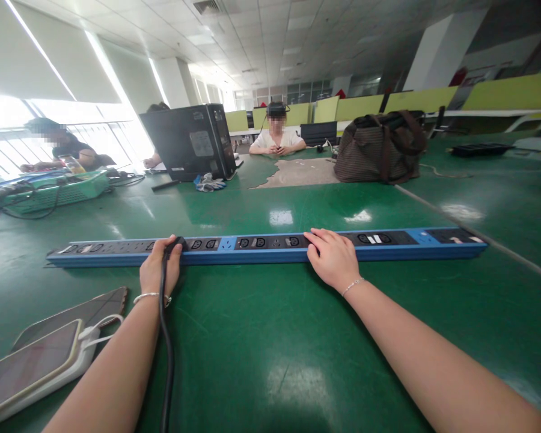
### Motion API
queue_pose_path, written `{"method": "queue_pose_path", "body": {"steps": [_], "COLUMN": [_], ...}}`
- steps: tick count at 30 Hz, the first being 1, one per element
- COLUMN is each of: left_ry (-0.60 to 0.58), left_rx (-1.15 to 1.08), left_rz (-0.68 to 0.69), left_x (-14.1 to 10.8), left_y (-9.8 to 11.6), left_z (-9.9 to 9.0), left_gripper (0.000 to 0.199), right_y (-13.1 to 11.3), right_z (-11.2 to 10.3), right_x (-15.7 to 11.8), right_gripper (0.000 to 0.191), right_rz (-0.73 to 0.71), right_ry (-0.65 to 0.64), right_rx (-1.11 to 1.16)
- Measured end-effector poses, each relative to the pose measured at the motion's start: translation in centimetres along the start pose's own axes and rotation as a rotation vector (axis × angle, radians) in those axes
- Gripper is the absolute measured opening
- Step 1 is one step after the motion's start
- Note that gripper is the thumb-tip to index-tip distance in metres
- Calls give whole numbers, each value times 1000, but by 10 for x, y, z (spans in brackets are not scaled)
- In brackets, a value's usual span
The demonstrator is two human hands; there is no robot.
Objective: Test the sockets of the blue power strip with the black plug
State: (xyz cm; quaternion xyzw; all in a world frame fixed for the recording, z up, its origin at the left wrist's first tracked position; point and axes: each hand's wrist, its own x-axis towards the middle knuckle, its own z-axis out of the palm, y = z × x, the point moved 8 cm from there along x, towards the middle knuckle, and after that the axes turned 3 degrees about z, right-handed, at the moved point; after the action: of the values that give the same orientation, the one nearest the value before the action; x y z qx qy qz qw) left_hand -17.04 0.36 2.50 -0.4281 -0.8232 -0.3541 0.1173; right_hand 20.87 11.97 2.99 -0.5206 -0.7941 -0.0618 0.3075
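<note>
At the left, a pale-rimmed rectangular phone (31,364) lies on the glossy green tabletop (247,337), near the left forearm; mind that the elbow doesn't nudge it. Next along, the left hand (157,267) pinches a black moulded plug (179,243) between thumb and fingers at the long blue-and-black metal power strip (252,257), which lies crosswise on the table under both hands. Whether the plug sits fully in its socket is hard to tell, since the fingers cover it. Good handling here means gripping the plug body — not the black flexible cord (168,349), which runs down over the wrist — and holding it square to the socket face, without rocking. Farther right, the right hand (333,258) rests with fingers spread on the strip's top, thumb by the front edge — a sound brace; steady, even pressure there should stop the strip sliding or twisting.
</note>
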Motion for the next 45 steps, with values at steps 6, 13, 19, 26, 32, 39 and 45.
{"method": "queue_pose_path", "body": {"steps": [6,13,19,26,32,39,45], "left_ry": [23,57,95,345,191,40,-29], "left_rx": [-61,-64,-75,-244,-314,-328,-165], "left_rz": [-19,-11,9,63,119,238,252], "left_x": [-1,1,0,-6,-10,-24,-30], "left_y": [3,2,5,13,40,80,92], "left_z": [1,0,-3,-28,-13,11,17], "left_gripper": [35,34,32,36,31,34,36], "right_y": [0,0,0,1,1,1,1], "right_z": [0,1,0,1,2,3,2], "right_x": [0,0,0,0,0,0,0], "right_gripper": [34,35,35,35,35,36,35], "right_rz": [-1,1,-1,7,15,20,24], "right_ry": [13,-1,0,-19,-16,-20,-6], "right_rx": [-4,-1,-4,-4,-1,11,12]}}
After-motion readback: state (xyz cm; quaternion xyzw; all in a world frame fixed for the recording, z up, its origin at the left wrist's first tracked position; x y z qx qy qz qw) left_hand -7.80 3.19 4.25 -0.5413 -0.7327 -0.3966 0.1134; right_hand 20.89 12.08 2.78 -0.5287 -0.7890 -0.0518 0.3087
